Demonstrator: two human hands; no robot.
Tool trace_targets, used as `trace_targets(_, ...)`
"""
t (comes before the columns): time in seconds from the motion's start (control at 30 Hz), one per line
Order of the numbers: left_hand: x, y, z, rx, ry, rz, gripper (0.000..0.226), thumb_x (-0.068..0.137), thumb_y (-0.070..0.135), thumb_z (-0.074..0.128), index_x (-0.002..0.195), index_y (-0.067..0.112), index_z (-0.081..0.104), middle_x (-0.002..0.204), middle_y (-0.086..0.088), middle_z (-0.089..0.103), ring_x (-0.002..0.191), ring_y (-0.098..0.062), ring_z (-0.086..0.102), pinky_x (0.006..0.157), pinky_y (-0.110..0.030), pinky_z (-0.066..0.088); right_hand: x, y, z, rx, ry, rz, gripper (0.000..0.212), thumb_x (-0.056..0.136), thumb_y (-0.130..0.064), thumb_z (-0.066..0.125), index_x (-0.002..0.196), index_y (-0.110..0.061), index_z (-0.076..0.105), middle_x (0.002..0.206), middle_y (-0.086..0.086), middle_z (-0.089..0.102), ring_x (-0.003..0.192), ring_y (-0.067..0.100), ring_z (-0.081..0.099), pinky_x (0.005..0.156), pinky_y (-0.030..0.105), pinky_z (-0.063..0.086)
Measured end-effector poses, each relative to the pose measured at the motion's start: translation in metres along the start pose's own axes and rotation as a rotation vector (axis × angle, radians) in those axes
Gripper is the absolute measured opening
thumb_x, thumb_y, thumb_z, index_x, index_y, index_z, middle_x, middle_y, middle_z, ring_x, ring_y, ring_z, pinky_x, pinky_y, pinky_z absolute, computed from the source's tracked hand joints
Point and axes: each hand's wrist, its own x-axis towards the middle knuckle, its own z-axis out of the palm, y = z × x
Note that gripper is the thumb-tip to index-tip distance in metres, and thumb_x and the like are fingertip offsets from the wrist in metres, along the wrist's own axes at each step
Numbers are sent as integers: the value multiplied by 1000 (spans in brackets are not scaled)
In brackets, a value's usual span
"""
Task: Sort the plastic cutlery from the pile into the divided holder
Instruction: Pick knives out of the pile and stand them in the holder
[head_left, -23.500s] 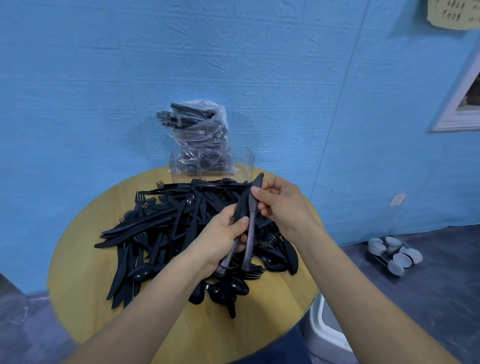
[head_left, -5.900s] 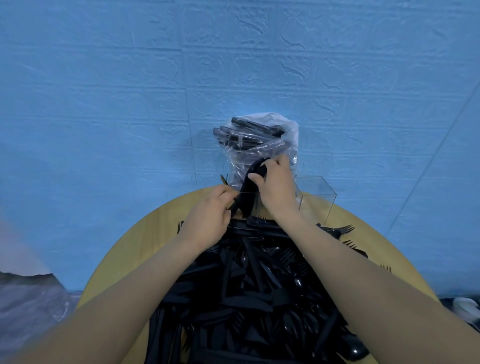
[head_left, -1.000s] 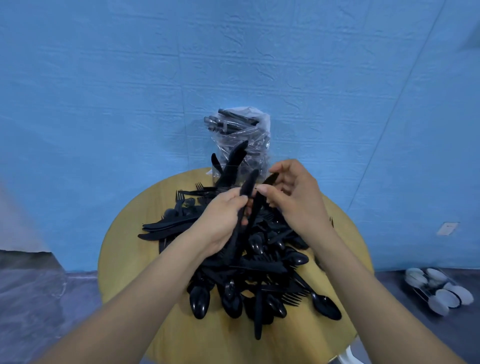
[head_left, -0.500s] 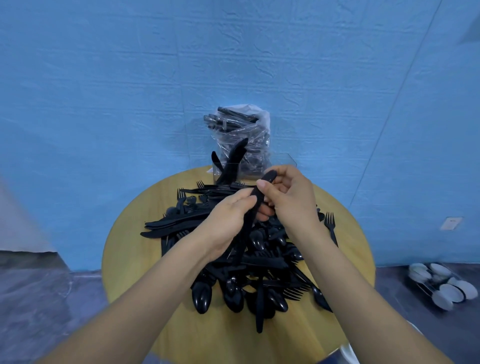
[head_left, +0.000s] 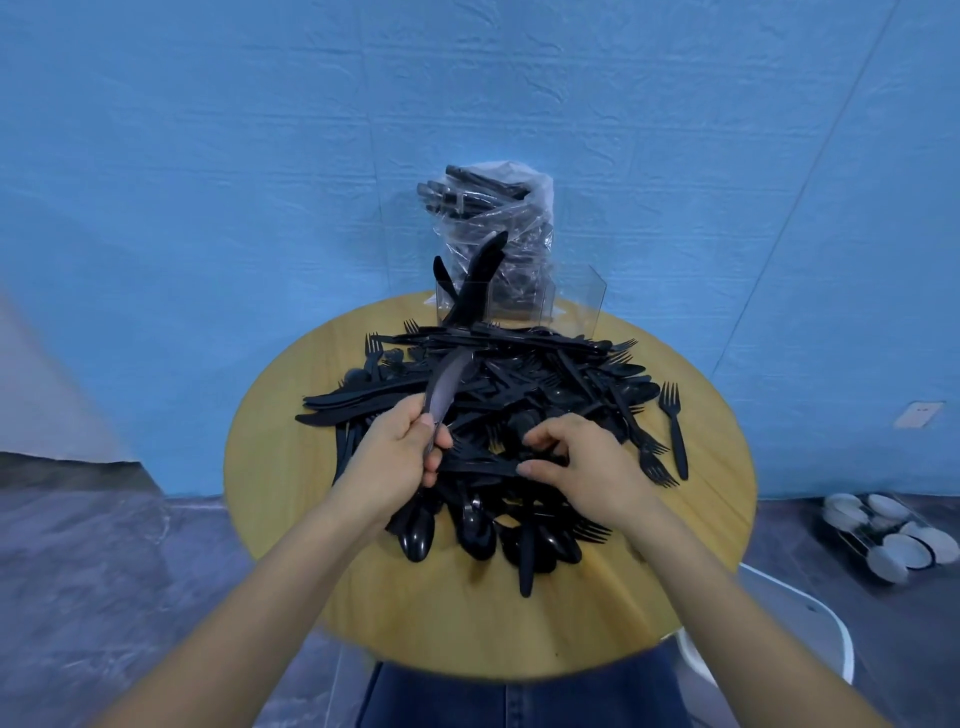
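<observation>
In the head view, a black plastic knife (head_left: 448, 385) is gripped in the left hand (head_left: 393, 462), blade tilted up and away. The right hand (head_left: 584, 467) is laid on the cutlery pile (head_left: 519, 410), fingers curled around a piece there. The clear divided holder (head_left: 519, 299) stands at the round table's (head_left: 291, 467) far edge, knives upright in its left compartment.

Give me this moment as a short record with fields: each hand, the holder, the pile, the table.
left hand: grips knife, blade up
right hand: fingers curled on a piece atop the pile
holder: clear, divided, at table's far edge; knives upright in left compartment
bag: clear plastic, cutlery inside, standing in the holder
table: round, wooden
</observation>
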Motion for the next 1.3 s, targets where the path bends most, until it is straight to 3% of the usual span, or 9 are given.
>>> trace_targets(0.1, -1, -6, 0, 4, 11, -13, 28, 102, 10, 29, 106, 17, 56, 74, 1, 51, 56, -8, 40, 50, -21, 37, 0, 2, 4, -75, -14, 7, 28, 87, -31, 66, 113, -21, 61, 110, -3, 51, 109, 17, 43, 93, 31, 39)
trace_targets(0.2, -1, -11, -1, -5, 17, -32, 29, 103, 11, 29, 109, 20, 56, 76, 0, 51, 57, -9, 40, 51, -21, 38, 1, 4, 6, -76, 4, 16, 14, 86, -27, 66, 97, -23, 58, 100, -6, 50, 102, 17, 43, 93, 36, 39)
trace_targets(0.27, -1, -12, -1, -4, 24, -32, 29, 103, 11, 30, 111, 19, 56, 76, 0, 52, 58, -9, 40, 51, -21, 38, 3, 4, 6, -32, 19, 13, 14, 87, -22, 66, 87, -24, 52, 90, -8, 52, 92, 15, 47, 86, 32, 41)
trace_targets(0.37, 0, -12, 0, -10, 31, -20, 29, 102, 11, 30, 110, 22, 57, 75, 0, 52, 58, -9, 41, 53, -22, 38, 4, 2, 2, 124, 85, -10, 12, 87, -16, 66, 83, -22, 55, 80, -11, 56, 78, 8, 52, 67, 14, 39)
trace_targets(0.53, 6, -5, 0, -59, 43, 14, 32, 102, 10, 30, 103, 27, 57, 73, 2, 52, 58, -9, 40, 54, -22, 38, 6, 0, -19, 335, 203, -77, 15, 83, -15, 71, 77, -26, 63, 75, -9, 64, 68, 1, 56, 64, 9, 44)
trace_targets(0.87, 26, 18, 6, -126, 55, 137, 34, 102, 10, 29, 101, 30, 57, 72, 6, 52, 54, -4, 40, 50, -17, 39, 11, 7, -48, 566, 334, -96, 24, 77, -2, 74, 84, -24, 67, 79, -8, 69, 81, 4, 64, 78, 15, 50)
trace_targets(1.13, 43, 41, 7, 85, 65, 240, 28, 103, 14, 29, 97, 25, 54, 79, 6, 54, 64, -5, 47, 56, -11, 44, 13, 0, -61, 660, 283, -167, 22, 80, 1, 70, 89, -18, 66, 80, -8, 71, 81, 5, 65, 78, 16, 50)
trace_targets(1.23, 48, 46, 9, 75, 64, 261, 28, 103, 13, 29, 108, 21, 55, 79, 6, 55, 65, -6, 47, 56, -11, 44, 18, -2, -74, 592, 298, -180, 24, 80, 0, 70, 87, -22, 66, 80, -10, 71, 83, 6, 65, 83, 23, 51)
trace_targets(1.3, 49, 47, 9, 48, 84, 259, 28, 103, 13, 29, 112, 20, 54, 78, 6, 54, 66, -6, 47, 56, -12, 45, 19, -1, -81, 553, 322, -156, 25, 80, -1, 71, 83, -24, 66, 76, -12, 70, 77, 3, 64, 78, 21, 51)
